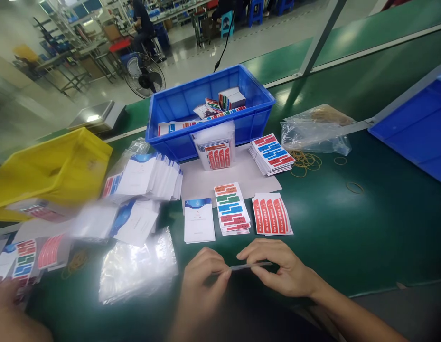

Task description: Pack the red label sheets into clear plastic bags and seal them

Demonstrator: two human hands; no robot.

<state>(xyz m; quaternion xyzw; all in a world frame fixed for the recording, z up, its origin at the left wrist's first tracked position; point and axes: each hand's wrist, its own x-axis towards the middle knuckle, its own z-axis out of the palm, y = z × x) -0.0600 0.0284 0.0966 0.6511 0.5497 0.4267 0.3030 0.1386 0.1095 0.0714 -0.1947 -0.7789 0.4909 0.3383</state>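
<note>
- Two hands hold one thin clear strip (250, 265) between them — the left hand (202, 278) pinches its left end with closed fingers, the right hand (277, 268) is clamped on its right end.
- At 12 o'clock from the hands lie three stacks: a white booklet (199, 220), colour labels (231, 208) and red labels (272, 214).
- Further at 12 o'clock stands a blue crate (209, 111).
- At 9 o'clock lies a clear plastic bag (136, 268) on the green table (366, 228).
</note>
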